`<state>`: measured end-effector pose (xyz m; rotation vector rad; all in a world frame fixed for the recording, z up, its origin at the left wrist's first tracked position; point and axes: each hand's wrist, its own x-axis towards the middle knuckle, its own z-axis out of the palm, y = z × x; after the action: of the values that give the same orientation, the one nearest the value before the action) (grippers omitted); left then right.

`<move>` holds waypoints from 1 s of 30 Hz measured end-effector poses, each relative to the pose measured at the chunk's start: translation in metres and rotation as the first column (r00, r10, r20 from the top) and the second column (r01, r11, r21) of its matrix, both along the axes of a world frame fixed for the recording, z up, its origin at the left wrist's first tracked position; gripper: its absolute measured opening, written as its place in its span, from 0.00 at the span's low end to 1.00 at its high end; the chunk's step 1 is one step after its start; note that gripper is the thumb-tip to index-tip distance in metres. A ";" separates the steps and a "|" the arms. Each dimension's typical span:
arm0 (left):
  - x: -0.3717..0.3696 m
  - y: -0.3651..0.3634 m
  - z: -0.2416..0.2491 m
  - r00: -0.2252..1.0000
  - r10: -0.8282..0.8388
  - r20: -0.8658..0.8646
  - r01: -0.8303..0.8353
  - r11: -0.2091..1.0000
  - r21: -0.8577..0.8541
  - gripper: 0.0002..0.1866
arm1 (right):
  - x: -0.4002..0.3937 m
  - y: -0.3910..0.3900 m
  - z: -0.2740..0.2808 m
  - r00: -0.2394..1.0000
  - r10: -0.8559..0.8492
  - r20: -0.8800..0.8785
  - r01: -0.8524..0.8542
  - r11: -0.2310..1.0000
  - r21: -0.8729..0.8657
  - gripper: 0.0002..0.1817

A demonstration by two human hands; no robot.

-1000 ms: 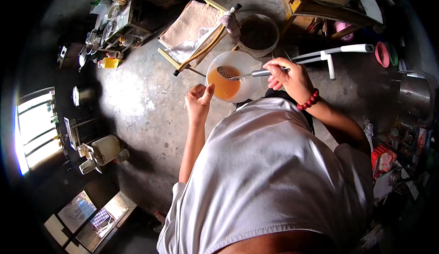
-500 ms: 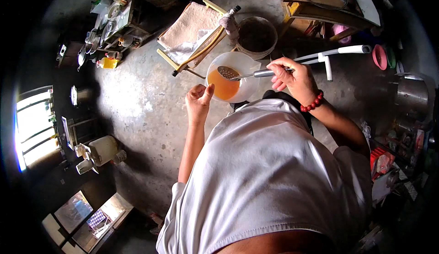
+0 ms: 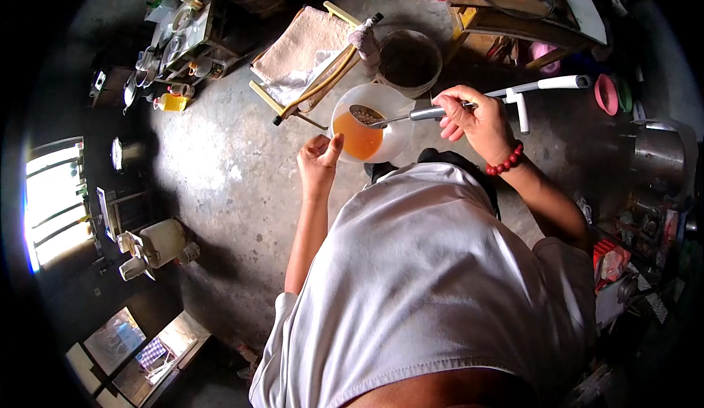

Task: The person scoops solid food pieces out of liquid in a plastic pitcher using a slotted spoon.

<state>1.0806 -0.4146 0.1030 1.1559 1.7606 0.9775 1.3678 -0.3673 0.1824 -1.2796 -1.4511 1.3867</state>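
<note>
A translucent white bowl (image 3: 400, 107) with orange liquid (image 3: 356, 142) in its lower left part is in the middle of the head view. My left hand (image 3: 318, 166) is closed on the bowl's left rim, thumb pointing up along it. In my right hand (image 3: 477, 125) is a metal slotted spoon (image 3: 365, 116), gripped by its grey handle. The spoon's perforated head lies inside the bowl, at the upper edge of the liquid. A red bead bracelet (image 3: 505, 160) circles my right wrist.
Beyond the bowl stand a yellow-framed folding chair (image 3: 306, 41) with a cloth on it and a round bucket (image 3: 408, 63). A wooden table (image 3: 506, 23) is at the upper right. White tubing (image 3: 543, 85) passes just behind my right hand. An oil bottle (image 3: 171, 103) stands at left.
My right hand has shifted slightly right and down with the spoon. The spoon's head stays in the bowl, and my left hand keeps its hold on the rim.
</note>
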 end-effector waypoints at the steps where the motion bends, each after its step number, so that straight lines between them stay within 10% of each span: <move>1: 0.000 0.002 -0.003 1.000 0.001 -0.007 -0.001 1.000 0.004 0.27 | 0.002 0.002 0.000 1.000 -0.003 0.004 0.003 1.000 0.018 0.14; 21: 0.019 0.054 -0.038 0.981 0.192 -0.019 -0.190 0.980 0.060 0.25 | 0.072 0.080 0.034 0.901 -0.410 -0.142 0.428 0.894 0.133 0.21; 25: 0.013 0.049 -0.037 0.976 0.217 0.026 -0.218 0.973 0.071 0.26 | 0.089 0.106 -0.006 0.743 -0.626 -0.237 0.656 0.752 0.066 0.21; 30: 0.005 0.039 -0.032 0.966 0.258 0.011 -0.258 0.966 0.033 0.27 | 0.102 0.135 -0.075 0.306 -0.854 -0.421 0.775 0.480 -0.410 0.13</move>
<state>1.0851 -0.3760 0.0709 0.9575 1.9297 1.1663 1.4698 -0.2327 0.1076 -1.2170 -0.1246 0.9653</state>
